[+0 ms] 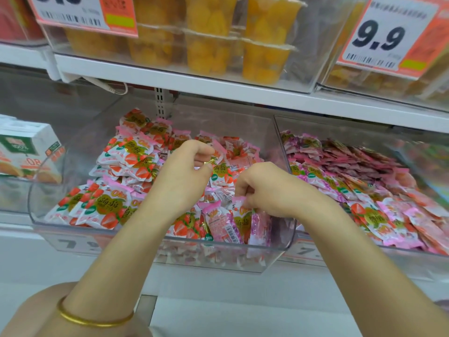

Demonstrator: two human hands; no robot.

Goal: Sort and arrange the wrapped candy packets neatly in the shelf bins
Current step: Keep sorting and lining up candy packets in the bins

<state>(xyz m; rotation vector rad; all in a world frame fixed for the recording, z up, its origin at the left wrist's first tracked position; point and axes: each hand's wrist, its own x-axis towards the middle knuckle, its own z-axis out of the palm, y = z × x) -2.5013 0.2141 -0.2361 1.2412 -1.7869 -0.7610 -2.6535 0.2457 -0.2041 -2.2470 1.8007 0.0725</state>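
Note:
A clear plastic bin (279, 249) in the middle of the shelf holds several strawberry candy packets (104, 207) in white, pink and red wrappers. My left hand (184, 176) is over the bin's middle and pinches the top of one packet (221, 172) between thumb and fingers. My right hand (264, 188) is lower and nearer the front, its fingers curled round the top edge of a packet (243, 220) that stands among upright packets at the front wall. A second bin (281, 137) to the right holds pink and purple packets (364, 181).
An upper shelf (218, 86) carries clear bins of orange fruit cups (211, 52) and price tags (388, 32). A white and green carton (26, 152) sits at the left. A gold bangle (94, 319) is on my left wrist.

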